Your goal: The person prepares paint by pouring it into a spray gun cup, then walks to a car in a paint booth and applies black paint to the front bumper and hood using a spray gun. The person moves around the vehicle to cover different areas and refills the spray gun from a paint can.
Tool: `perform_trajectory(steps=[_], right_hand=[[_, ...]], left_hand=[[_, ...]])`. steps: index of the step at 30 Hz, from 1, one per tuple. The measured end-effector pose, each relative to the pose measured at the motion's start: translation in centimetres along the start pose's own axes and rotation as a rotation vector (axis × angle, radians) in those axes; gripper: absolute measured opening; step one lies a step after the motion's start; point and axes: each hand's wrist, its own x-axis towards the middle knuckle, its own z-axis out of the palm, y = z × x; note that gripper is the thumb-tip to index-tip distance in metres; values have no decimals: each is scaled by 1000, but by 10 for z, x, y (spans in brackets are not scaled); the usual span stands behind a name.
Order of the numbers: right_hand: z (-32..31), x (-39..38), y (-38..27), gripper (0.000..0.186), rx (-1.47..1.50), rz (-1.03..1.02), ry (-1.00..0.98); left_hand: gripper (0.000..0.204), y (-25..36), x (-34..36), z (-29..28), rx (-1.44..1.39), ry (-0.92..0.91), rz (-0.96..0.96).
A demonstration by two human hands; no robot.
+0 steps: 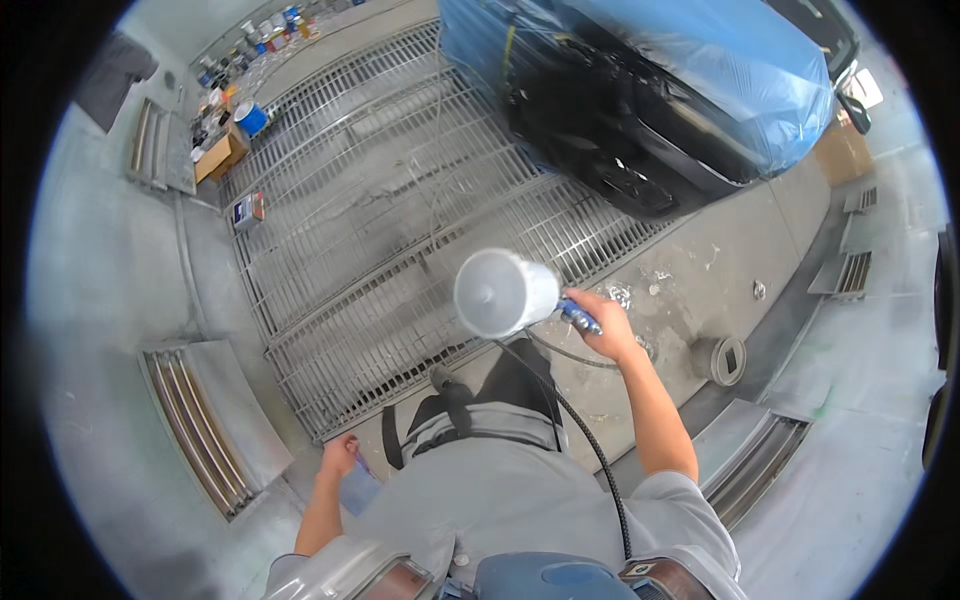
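Observation:
My right hand (602,324) is closed round the blue handle of a spray gun (578,314), held out in front of me. A large whitish cup (500,292) on the gun hides most of its body. Low at my left side, my left hand (340,456) is closed on a thin bluish cloth (360,488), which hangs down beside my shirt. Beyond the gun stands a car with a shiny black body panel (600,120) exposed and blue plastic film (740,60) over the rest. Neither hand touches the car.
A dark hose (590,440) runs past my right side. Metal grating (350,220) covers much of the floor. Cans, a blue bucket (250,118) and a cardboard box (220,155) stand along the left wall. A round metal container (722,360) sits right of my right hand.

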Motion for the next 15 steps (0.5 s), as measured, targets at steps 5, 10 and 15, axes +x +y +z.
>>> perform_trajectory(steps=[5,10,15], right_hand=[[-26,56,-131,32,340,112,383],[-66,152,-271,33,1054,-28,758],[-86,237,-336,36,1383,-268,750]], left_hand=[[28,-51,33,-63,-78,138,63],[30,25,105,-159,-222,237,207],[66,146,158,-272,-432,214,550]])
